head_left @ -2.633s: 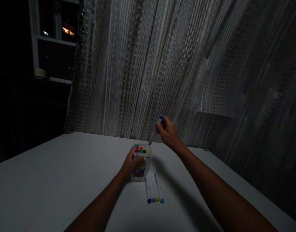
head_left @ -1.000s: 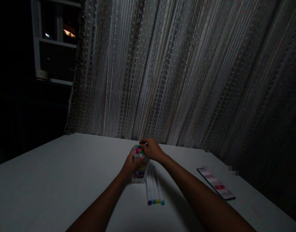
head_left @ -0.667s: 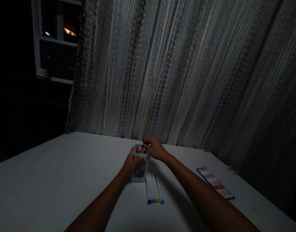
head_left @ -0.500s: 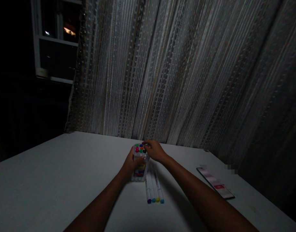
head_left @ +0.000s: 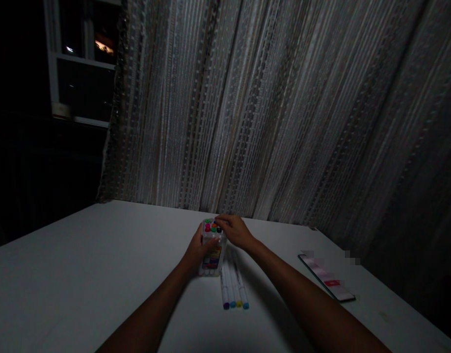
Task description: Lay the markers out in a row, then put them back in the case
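A clear plastic case (head_left: 211, 255) of markers stands upright on the white table, a printed label on its front. Colored marker caps (head_left: 208, 226), among them green, pink, orange and black, show at its top. My left hand (head_left: 196, 247) is wrapped round the case's left side, thumb across the front. Over the top right of the case, my right hand (head_left: 235, 230) has its fingers pinched at a blue-capped marker (head_left: 215, 222), partly covering it. Several white markers (head_left: 232, 287) lie side by side in front of the case, with purple, blue and yellow ends towards me.
To the right, a flat phone-like object (head_left: 326, 278) with a pinkish surface lies on the white table (head_left: 100, 274). Behind the table's far edge hangs a striped curtain (head_left: 218, 108). A dark window (head_left: 85, 73) is at the upper left.
My right fingertips have shifted slightly left and down onto the blue cap, covering more of it. My left hand and the case stay nearly the same; the view has shifted a little.
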Demonstrator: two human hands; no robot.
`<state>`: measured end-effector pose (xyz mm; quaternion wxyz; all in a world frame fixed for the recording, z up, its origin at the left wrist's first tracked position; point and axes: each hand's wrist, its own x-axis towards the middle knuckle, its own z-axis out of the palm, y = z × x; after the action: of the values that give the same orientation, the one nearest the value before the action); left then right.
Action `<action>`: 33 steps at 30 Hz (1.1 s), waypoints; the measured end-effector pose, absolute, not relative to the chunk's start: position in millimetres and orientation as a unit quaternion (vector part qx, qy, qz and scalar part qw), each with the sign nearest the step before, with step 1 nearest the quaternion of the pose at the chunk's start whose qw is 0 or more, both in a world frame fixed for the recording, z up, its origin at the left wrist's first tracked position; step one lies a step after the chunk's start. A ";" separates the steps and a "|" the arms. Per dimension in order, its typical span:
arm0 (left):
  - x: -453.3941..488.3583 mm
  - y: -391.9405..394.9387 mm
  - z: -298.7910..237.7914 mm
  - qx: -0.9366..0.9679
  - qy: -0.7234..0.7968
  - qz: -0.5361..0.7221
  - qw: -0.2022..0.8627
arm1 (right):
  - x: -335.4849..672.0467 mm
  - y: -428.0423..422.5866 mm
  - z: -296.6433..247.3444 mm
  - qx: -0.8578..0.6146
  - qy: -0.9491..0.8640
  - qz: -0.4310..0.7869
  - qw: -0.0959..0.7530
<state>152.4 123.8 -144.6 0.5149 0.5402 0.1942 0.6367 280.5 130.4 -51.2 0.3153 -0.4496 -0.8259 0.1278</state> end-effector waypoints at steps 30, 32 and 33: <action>150.5 124.9 -143.4 0.534 0.201 0.634 0.522 | 275.5 107.9 -33.6 -0.445 -0.867 0.086 0.205; 150.4 125.2 -143.5 0.533 0.200 0.631 0.527 | 276.3 109.7 -34.7 -0.445 -0.867 0.089 0.205; 150.4 125.0 -143.5 0.533 0.200 0.631 0.527 | 276.9 110.4 -34.5 -0.443 -0.867 0.091 0.208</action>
<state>150.4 125.0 -143.5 0.5274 0.5329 0.1996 0.6309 276.9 110.4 -34.5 0.2083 -0.4430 -0.8673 0.0906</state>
